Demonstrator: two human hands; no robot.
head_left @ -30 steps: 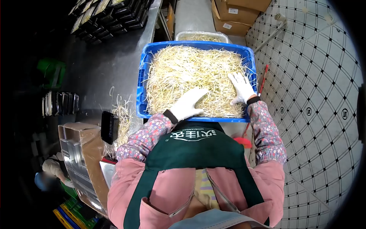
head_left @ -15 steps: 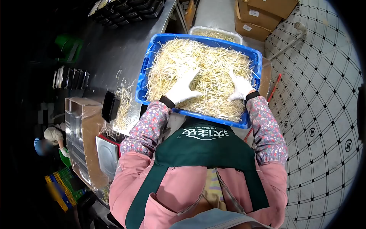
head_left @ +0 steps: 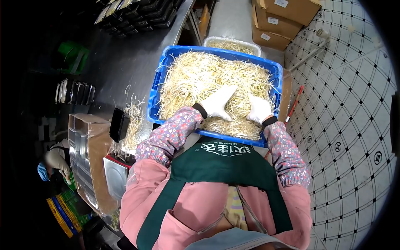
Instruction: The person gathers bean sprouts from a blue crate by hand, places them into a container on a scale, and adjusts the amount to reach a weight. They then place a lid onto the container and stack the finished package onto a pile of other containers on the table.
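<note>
A blue plastic crate (head_left: 276,79) in front of me is heaped with pale, stringy bean sprouts (head_left: 200,68). My left hand (head_left: 218,102), in a white glove, rests on the sprouts right of the crate's middle, with thumb and fingers apart. Close by on the right, my right hand (head_left: 260,109), also gloved in white, is pressed into the heap; its thumb stands away from the fingers, whose tips are partly hidden. Some sprouts lie between the two hands. Neither hand visibly lifts a bunch.
Behind the crate is a white tub (head_left: 257,51) of sprouts. Loose sprouts (head_left: 134,125) and a black tray (head_left: 119,125) lie left, near a scale (head_left: 116,177) and a carton of clear containers (head_left: 98,162). Cardboard boxes (head_left: 275,27) stand back right. Another person (head_left: 58,164) works far left.
My left hand has moved right across the sprouts, narrowing the gap to my right hand. My right hand has shifted slightly lower. The view has tilted a little.
</note>
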